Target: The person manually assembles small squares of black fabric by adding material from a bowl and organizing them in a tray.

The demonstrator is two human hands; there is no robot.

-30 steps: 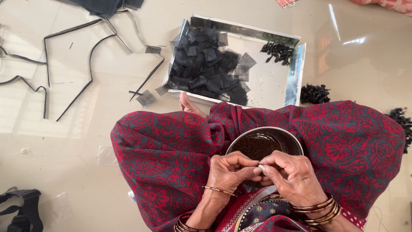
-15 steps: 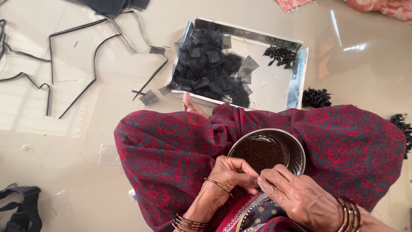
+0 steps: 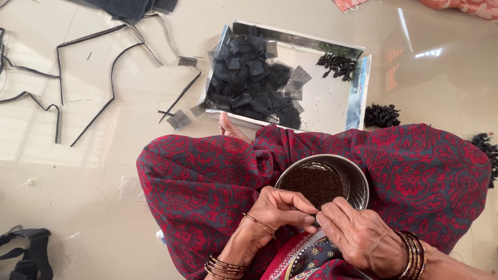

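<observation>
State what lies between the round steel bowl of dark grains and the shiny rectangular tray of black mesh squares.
In the head view, only red-and-grey patterned cloth separates bowl from tray.

Glossy beige floor [image 3: 129, 218] carries a shallow tray [image 3: 363, 88] at twelve o'clock, black strips [image 3: 111, 78] at ten, mesh scraps [image 3: 179, 119] beside them.
</observation>
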